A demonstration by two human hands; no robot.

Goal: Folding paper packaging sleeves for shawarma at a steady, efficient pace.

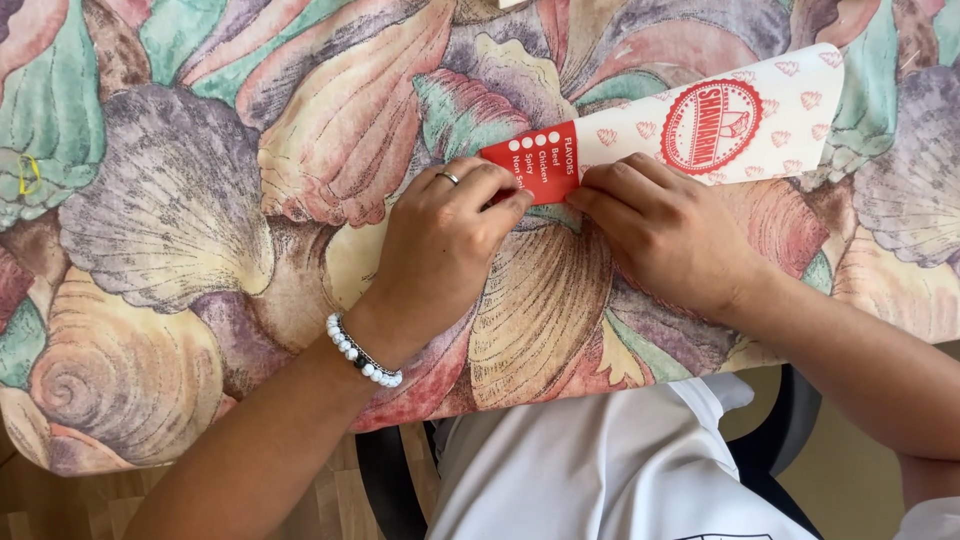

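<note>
Both grips pinching flat: left hand (440,245) & right hand (665,230) on paper sleeve (700,130), red-white, shell-print tablecloth (180,200).

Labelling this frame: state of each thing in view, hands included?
White and red printed paper sleeve: flat on the table, lower edge being creased.
Left hand: fingers pressing the sleeve's red end.
Right hand: fingers pressing the sleeve's edge.
Shell-patterned tablecloth: spread flat.

White wrapper (700,130) with red band, red round stamp, small red motifs. Surface (180,200) in pastel shells: purple, peach, green, cream. White-beaded bracelet (362,352). White shirt (590,470).
</note>
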